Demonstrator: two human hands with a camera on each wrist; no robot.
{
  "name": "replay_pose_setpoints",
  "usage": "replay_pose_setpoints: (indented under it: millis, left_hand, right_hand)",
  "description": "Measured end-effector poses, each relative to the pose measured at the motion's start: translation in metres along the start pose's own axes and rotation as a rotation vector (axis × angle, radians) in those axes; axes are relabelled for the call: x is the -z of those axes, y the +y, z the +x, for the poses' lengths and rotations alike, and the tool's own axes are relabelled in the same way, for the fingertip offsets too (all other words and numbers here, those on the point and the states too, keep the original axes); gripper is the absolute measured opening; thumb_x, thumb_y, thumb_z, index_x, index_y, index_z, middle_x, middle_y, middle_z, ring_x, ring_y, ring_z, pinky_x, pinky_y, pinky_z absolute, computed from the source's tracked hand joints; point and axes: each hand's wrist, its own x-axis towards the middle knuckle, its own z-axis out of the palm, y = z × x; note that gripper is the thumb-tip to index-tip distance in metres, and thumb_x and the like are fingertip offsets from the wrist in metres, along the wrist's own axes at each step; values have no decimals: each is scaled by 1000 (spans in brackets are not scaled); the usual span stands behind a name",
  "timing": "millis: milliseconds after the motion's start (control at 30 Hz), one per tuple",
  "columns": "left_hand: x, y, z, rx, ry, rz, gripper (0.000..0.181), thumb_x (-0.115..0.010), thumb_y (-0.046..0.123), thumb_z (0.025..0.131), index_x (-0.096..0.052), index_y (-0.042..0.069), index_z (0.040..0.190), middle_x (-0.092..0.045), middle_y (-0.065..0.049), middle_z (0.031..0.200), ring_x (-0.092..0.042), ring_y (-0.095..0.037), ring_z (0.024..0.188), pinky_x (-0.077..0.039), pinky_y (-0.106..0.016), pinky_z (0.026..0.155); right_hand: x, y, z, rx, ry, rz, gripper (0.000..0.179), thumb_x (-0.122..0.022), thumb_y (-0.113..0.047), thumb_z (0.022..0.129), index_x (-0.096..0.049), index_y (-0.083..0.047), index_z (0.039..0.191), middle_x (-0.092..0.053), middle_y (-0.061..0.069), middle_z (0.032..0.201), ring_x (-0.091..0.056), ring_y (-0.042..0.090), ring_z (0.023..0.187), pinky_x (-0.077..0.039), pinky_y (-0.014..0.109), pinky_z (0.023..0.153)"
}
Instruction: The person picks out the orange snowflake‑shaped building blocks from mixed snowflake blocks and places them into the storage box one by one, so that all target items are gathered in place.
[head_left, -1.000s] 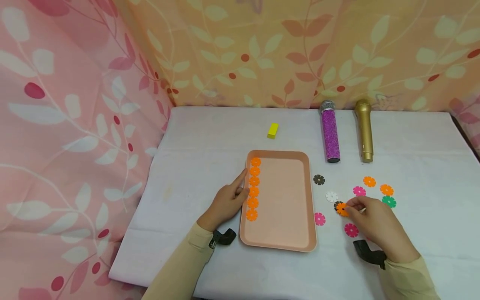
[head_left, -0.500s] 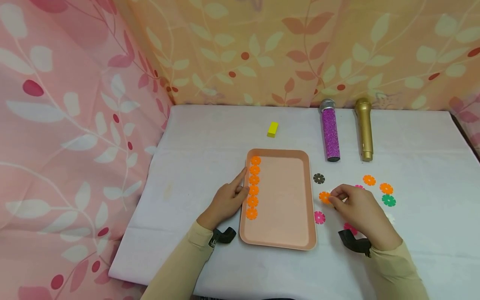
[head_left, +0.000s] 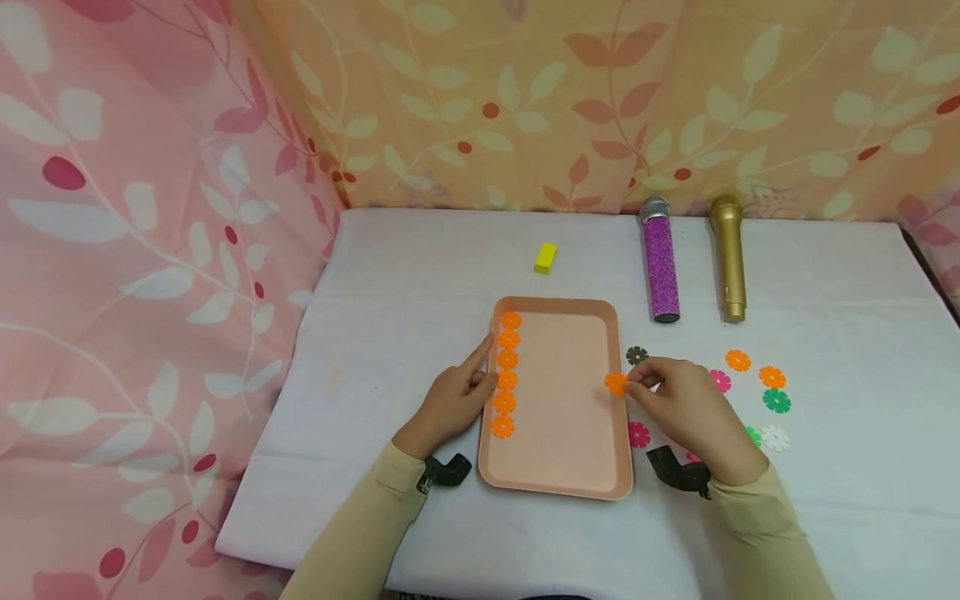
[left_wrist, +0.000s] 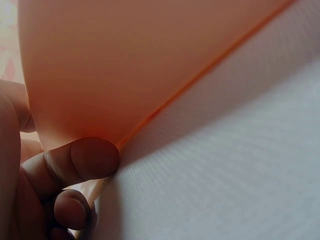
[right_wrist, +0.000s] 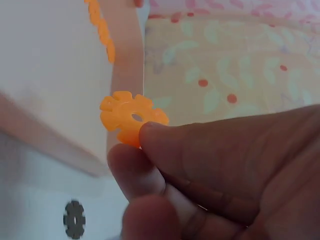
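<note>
Head view is showing the right hand (head_left: 678,408) clamping an orange disc (head_left: 613,383) between thumb and fingertip, over the right edge of the tray (head_left: 555,492). Only one side of the disc is being pinched; the rest is sticking out free, and whether it is touching the rim is staying unclear. That small grip is looking like the weakest point: by catching on the raised edge, the disc could be twisting loose and landing in the tray or on the table (head_left: 360,433).

The left hand (head_left: 446,412) is holding the tray's left edge, its thumb lying at the rim and its index finger pointing toward the far left corner. Just beside that thumb, a row of six orange discs (head_left: 507,373) is running along the inside of the same edge; a careless nudge or a jolted tray could be knocking it crooked. Outside the right edge, a dark disc (head_left: 635,355) and a pink disc (head_left: 638,434) are lying close to the right hand, where a low wrist could be sweeping them aside.
</note>
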Motion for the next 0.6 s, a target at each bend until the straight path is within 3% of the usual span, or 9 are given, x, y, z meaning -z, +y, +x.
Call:
replay_pose_setpoints:
  millis: [200, 433, 600]
  left_hand:
    - [0, 1, 1, 0, -1, -4, 65, -53, 29, 108, -29, 26, 168, -43, 10, 56, -25, -2, 46, -23, -25, 50]
    - [0, 1, 1, -5, -2, -1, 65, -53, 28, 108, -29, 24, 168, -42, 11, 55, -24, -1, 46, -23, -24, 50]
    - [1, 3, 0, 0, -2, -5, 65, -53, 28, 108, -29, 24, 168, -42, 11, 55, -25, -2, 46, -23, -24, 50]
  right_hand:
    - [-12, -9, 6, 40, -36, 37, 16, -72, -17, 98, -75, -4, 105, -71, 5, 89, -54, 19, 66, -48, 30, 56]
    - [-33, -20, 12, 151, -32, 60, 5, -73, -9, 94, -77, -6, 95, -72, 1, 85, -60, 16, 74, -50, 29, 62]
    - [-45, -24, 15, 177, -49, 85, 4, -75, -11, 91, -76, -7, 89, -71, -1, 82, -60, 14, 74, -50, 28, 62]
